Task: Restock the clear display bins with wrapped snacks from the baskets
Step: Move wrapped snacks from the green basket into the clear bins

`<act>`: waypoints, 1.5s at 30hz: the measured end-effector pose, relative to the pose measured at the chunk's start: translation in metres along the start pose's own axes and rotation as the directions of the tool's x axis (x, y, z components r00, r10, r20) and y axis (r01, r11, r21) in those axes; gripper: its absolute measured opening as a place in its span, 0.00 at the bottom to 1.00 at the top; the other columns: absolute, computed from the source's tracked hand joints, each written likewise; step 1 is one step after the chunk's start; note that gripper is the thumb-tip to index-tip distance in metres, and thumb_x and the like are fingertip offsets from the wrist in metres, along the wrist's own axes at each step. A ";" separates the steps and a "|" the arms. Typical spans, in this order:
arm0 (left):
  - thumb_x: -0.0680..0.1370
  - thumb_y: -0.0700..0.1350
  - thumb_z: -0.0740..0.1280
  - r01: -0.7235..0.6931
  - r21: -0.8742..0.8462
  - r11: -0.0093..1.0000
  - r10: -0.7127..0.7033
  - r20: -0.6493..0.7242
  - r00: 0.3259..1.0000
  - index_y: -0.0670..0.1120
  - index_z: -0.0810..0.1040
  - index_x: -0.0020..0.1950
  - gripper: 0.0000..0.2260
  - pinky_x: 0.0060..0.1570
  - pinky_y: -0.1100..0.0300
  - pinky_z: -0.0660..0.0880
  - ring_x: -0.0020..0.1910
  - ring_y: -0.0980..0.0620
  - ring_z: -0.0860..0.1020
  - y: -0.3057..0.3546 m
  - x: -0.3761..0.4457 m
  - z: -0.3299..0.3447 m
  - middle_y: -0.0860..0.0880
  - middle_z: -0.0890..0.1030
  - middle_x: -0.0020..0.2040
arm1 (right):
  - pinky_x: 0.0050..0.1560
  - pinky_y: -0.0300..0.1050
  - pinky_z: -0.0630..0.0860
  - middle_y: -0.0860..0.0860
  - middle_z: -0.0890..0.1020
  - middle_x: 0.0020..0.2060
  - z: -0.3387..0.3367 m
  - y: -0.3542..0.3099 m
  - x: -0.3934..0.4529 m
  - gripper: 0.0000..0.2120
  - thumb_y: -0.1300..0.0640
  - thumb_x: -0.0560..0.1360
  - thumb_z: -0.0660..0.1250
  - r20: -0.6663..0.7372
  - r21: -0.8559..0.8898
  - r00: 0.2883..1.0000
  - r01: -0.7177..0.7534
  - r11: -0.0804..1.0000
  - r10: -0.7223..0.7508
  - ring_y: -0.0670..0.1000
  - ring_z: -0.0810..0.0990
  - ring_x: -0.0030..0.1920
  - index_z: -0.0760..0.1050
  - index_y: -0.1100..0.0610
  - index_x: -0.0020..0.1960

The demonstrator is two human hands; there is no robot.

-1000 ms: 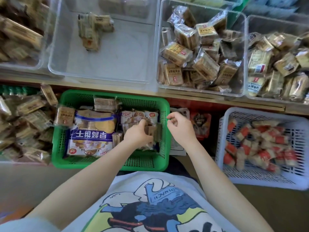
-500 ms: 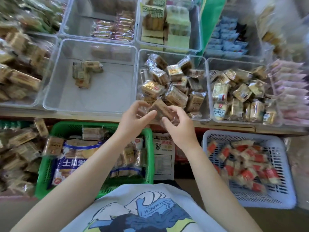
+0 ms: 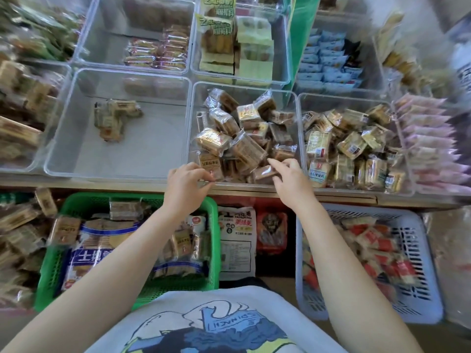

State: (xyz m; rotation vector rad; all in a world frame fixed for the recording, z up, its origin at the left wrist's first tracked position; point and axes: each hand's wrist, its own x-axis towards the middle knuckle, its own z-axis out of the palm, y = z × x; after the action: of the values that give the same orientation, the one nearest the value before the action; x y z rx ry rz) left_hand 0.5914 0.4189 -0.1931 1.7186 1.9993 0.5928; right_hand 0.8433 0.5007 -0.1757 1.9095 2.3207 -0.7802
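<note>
- We see both hands at the front edge of the clear middle bin (image 3: 297, 138), which is about half full of brown wrapped snacks (image 3: 244, 138).
- The left hand (image 3: 186, 182) is over the front left corner of this bin. Its fingers are curled toward the front wall, with the fingertips near a snack with a printed label (image 3: 211, 164); we cannot tell if they pinch it or only touch it.
- The right hand (image 3: 290, 179) is at the front of the same bin. Its fingers are bent over a brown snack in clear wrap (image 3: 263, 173), and the thumb seems to be under it, so the hand holds this snack just inside the front wall.
- The clear bin to the left (image 3: 63, 138) has only a small group of wrapped snacks (image 3: 114, 118) near its back.
- The bin to the right (image 3: 407, 159) holds paler wrapped snacks (image 3: 351, 149).
- Below the shelf edge, the green basket (image 3: 214, 225) lies under the left forearm. It holds large blue and white packs (image 3: 102, 253) and small brown snacks.
- The pale blue basket (image 3: 428, 276), beside the right forearm, holds red and white wrapped pieces (image 3: 377, 250).
- Between the two baskets lie a white pack (image 3: 237, 240) and a red pack (image 3: 271, 230).
</note>
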 end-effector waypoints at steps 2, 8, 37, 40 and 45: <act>0.75 0.45 0.74 -0.040 -0.033 0.999 0.039 -0.032 0.999 0.49 0.85 0.47 0.02 0.51 0.57 0.66 0.49 0.50 0.76 -0.001 -0.003 -0.002 0.51 0.79 0.48 | 0.67 0.59 0.70 0.58 0.68 0.70 0.000 -0.006 0.000 0.24 0.58 0.80 0.62 -0.114 -0.089 0.993 -0.001 0.996 -0.010 0.60 0.69 0.68 0.67 0.50 0.76; 0.78 0.45 0.69 0.128 -0.097 0.987 -0.136 -0.090 0.987 0.46 0.81 0.51 0.04 0.40 0.60 0.72 0.41 0.53 0.76 -0.043 -0.048 -0.017 0.52 0.79 0.42 | 0.46 0.44 0.74 0.51 0.79 0.44 0.017 -0.061 -0.043 0.07 0.63 0.76 0.67 -0.417 0.152 0.886 0.288 0.945 -0.203 0.50 0.76 0.45 0.80 0.58 0.52; 0.73 0.50 0.76 0.274 -0.421 0.864 -0.217 0.178 0.960 0.55 0.76 0.59 0.17 0.52 0.58 0.78 0.50 0.63 0.77 -0.081 -0.084 -0.053 0.60 0.80 0.51 | 0.42 0.36 0.71 0.49 0.78 0.50 0.096 -0.178 -0.065 0.26 0.38 0.72 0.73 0.270 0.712 0.946 -0.322 0.624 0.179 0.47 0.79 0.49 0.69 0.54 0.59; 0.73 0.49 0.75 0.231 -0.522 0.821 -0.142 0.205 0.968 0.59 0.76 0.58 0.16 0.49 0.61 0.77 0.51 0.62 0.79 -0.054 -0.053 -0.077 0.61 0.80 0.52 | 0.56 0.48 0.79 0.52 0.80 0.56 0.056 -0.157 -0.063 0.35 0.32 0.67 0.73 0.208 0.794 0.976 -0.204 0.573 0.060 0.51 0.82 0.56 0.66 0.45 0.67; 0.74 0.44 0.75 0.053 -0.619 0.784 0.137 0.256 0.957 0.58 0.77 0.59 0.17 0.52 0.60 0.79 0.51 0.56 0.80 -0.003 0.014 -0.093 0.55 0.81 0.54 | 0.57 0.46 0.79 0.45 0.82 0.55 -0.011 -0.123 -0.050 0.21 0.51 0.75 0.75 0.077 0.791 0.995 -0.021 0.611 -0.065 0.45 0.82 0.55 0.74 0.41 0.65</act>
State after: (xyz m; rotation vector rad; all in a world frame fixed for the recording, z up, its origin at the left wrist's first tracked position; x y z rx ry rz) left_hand 0.5331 0.4285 -0.1196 1.3389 1.3456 0.8479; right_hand 0.7445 0.4451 -0.1061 1.9786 2.0808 -2.1510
